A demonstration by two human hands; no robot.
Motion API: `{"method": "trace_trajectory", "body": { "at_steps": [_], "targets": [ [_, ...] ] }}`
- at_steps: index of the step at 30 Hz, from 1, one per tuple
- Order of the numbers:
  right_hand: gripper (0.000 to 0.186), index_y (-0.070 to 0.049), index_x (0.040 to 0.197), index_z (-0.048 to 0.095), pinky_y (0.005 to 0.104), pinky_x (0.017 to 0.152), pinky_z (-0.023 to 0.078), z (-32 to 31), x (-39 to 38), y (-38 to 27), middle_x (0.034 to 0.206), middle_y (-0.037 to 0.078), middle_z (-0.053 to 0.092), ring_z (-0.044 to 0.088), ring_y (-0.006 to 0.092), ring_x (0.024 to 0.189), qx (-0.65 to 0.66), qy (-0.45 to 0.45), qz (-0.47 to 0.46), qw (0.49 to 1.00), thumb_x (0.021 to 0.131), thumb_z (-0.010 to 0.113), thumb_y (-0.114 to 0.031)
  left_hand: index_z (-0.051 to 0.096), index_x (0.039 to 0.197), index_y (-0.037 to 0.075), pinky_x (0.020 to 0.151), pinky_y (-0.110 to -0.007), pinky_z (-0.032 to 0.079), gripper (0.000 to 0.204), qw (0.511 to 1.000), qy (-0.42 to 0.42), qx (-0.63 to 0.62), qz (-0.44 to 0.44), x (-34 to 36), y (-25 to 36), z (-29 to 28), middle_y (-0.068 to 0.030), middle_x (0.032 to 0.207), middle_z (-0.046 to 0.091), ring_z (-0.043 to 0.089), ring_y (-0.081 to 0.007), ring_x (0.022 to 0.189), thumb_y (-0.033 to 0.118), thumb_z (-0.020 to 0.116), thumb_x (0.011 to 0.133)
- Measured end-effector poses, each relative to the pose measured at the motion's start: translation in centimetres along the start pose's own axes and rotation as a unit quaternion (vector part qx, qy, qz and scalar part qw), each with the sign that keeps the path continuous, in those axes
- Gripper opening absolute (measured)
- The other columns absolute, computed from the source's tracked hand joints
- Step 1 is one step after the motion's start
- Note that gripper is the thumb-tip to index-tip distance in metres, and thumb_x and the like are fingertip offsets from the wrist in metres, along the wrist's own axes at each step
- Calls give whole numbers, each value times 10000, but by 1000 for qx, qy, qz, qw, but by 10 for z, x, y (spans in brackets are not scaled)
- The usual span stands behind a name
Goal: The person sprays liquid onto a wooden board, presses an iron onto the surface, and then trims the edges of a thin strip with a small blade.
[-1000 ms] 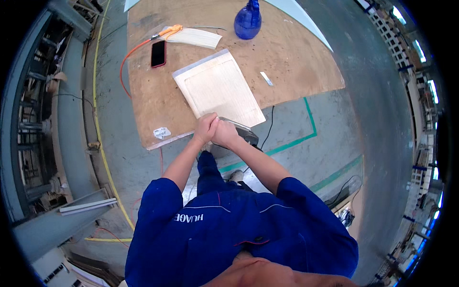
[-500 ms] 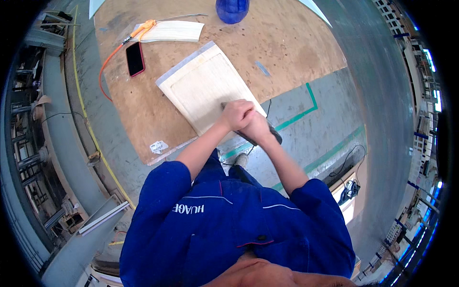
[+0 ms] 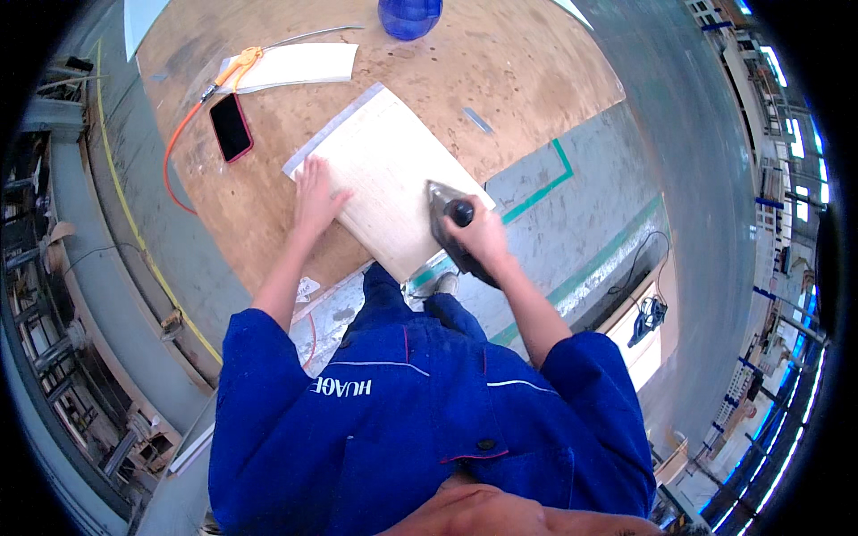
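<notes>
A pale, wood-coloured panel [image 3: 384, 161] with a grey strip along its far left edge lies on the brown worktable [image 3: 536, 80], its near corner jutting past the table's front edge. Across the panel's right side rests a dark iron [image 3: 440, 211] with a pointed metal tip and a black knob. My right hand [image 3: 481, 234] is wrapped round its handle; the palm side is hidden. My left hand [image 3: 318, 195] lies with fingers spread on the panel's left edge, holding nothing.
Left of the panel is a phone [image 3: 231, 129]. Beyond it an orange air blow gun [image 3: 243, 64] with an orange hose lies by a pale strip [image 3: 313, 65]. A blue round container [image 3: 410, 18] stands at the far edge. Bundled black cable [image 3: 647, 320] sits at right.
My left hand has come away from my right hand and moved left onto the panel's edge, fingers spreading. The iron now shows plainly under my right hand. The whole view has shifted slightly.
</notes>
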State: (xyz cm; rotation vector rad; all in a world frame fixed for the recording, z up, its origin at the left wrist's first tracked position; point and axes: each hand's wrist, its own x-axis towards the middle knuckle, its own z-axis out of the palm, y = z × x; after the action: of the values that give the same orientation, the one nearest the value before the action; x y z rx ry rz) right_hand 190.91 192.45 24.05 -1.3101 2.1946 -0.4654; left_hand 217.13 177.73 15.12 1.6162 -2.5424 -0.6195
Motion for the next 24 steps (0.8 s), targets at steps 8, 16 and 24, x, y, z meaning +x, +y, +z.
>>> {"method": "trace_trajectory", "body": {
  "at_steps": [8, 16, 24],
  "targets": [
    [451, -85, 1012, 554, 411, 646, 526, 36, -40, -15, 738, 186, 641, 642, 332, 698, 35, 6, -36, 999, 686, 695, -362, 150, 1356, -94, 1089, -483, 77, 1155, 993, -90, 68, -24, -21, 12, -15, -340, 1407, 67, 48, -403, 1345, 525, 736, 578],
    [475, -63, 983, 587, 402, 687, 517, -9, 25, 19, 827, 195, 645, 637, 339, 774, 30, 38, 42, 998, 660, 716, -387, 152, 1376, -44, 1082, -498, 78, 1149, 995, -68, 46, -48, -28, 8, -11, -397, 1370, 79, 48, -464, 1323, 506, 750, 564],
    [553, -53, 1068, 551, 419, 690, 512, -34, 56, 3, 817, 218, 638, 635, 349, 754, -74, -90, -19, 993, 676, 681, -419, 180, 1359, -62, 1092, -471, 99, 1180, 997, -52, 47, -24, -6, 3, -19, -333, 1397, 140, 95, -409, 1338, 491, 781, 507]
  ]
}}
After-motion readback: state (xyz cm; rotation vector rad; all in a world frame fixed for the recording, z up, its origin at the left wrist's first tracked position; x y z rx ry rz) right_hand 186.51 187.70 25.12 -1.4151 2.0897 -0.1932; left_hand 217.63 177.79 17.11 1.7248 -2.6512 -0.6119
